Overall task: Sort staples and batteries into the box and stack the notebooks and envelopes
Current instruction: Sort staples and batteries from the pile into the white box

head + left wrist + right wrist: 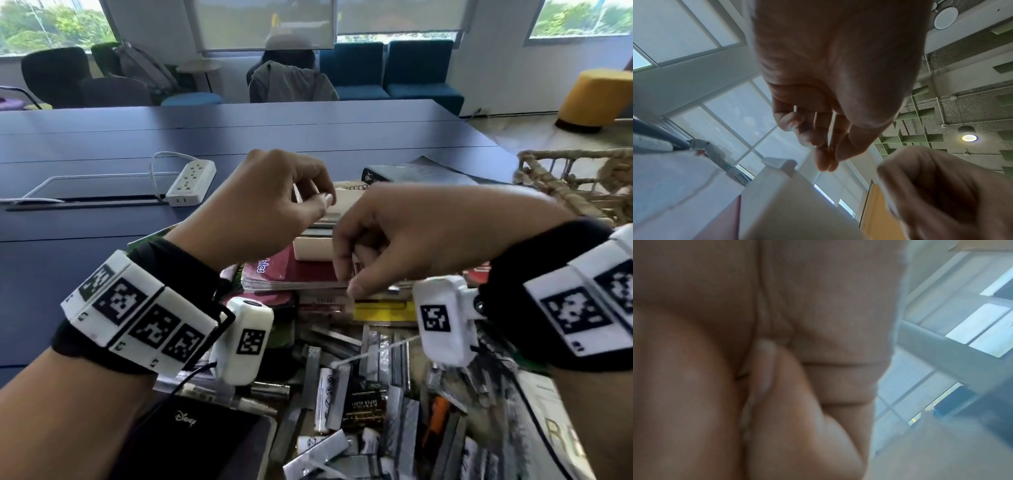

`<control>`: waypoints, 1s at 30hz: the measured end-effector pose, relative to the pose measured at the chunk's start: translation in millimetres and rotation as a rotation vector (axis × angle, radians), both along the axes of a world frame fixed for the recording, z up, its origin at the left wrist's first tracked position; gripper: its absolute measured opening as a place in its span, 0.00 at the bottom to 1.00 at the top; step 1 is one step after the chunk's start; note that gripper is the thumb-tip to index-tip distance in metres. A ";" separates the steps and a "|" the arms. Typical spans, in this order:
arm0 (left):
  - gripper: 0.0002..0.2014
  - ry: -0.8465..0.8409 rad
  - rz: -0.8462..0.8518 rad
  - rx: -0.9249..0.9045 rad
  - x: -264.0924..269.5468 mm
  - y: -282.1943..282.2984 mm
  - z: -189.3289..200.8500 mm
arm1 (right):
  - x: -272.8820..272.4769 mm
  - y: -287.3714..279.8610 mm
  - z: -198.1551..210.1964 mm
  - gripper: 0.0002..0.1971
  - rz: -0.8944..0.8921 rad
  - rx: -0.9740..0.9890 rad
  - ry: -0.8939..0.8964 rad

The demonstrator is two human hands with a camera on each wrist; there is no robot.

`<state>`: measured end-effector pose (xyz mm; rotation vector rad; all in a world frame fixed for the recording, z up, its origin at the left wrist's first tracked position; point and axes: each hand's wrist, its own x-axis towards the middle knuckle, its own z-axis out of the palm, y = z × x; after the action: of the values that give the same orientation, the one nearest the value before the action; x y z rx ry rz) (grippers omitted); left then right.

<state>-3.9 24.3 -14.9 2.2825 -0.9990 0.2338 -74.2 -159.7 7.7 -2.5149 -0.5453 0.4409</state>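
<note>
Nearby, a power strip (191, 183) lay on the blue table (102, 137) and a wicker basket (582, 181) stood at the right edge. Staple strips (387, 353) and batteries (325, 394) were heaped nearest the person. The white box (313, 248) rested on stacked notebooks (291, 274), partly hidden by the left hand (274, 195), fingertips pinched together; its hold could not be told. The right hand (404, 236) was curled, its grip unclear.

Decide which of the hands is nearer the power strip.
Left. The left hand hovers just right of the power strip; the right hand is farther right, beyond it.
</note>
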 end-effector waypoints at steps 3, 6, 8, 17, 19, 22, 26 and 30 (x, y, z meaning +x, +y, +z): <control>0.08 0.007 -0.025 0.033 -1.9 -0.8 1.1 | -0.2 -23.0 11.8 0.05 -0.055 0.133 -0.038; 0.10 0.140 -0.171 0.155 -10.4 -4.5 5.5 | -0.9 -40.6 15.9 0.05 -0.130 0.255 -0.150; 0.08 0.192 -0.271 0.319 -18.2 -9.5 5.1 | 1.5 -44.4 13.1 0.05 -0.177 0.321 -0.253; 0.04 0.288 -0.324 0.720 -43.8 -22.1 -12.3 | 13.7 -25.5 -10.8 0.04 -0.217 0.383 -0.376; 0.07 0.196 -0.304 0.782 -46.3 -22.3 -11.4 | 14.5 -24.7 -11.3 0.04 -0.219 0.389 -0.382; 0.09 0.114 -0.287 0.819 -48.0 -24.2 -11.9 | 14.3 -25.1 -11.0 0.04 -0.215 0.387 -0.384; 0.07 0.108 -0.292 0.835 -47.9 -25.7 -12.1 | 13.5 -26.4 -11.4 0.05 -0.218 0.392 -0.377; 0.08 0.124 -0.297 0.841 -47.2 -24.5 -13.5 | 15.3 -26.9 -14.1 0.05 -0.247 0.408 -0.372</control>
<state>-51.2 -0.2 -28.4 2.7551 -1.5503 -0.5487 -58.9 -186.6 -6.4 -2.2282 -0.4014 -0.2179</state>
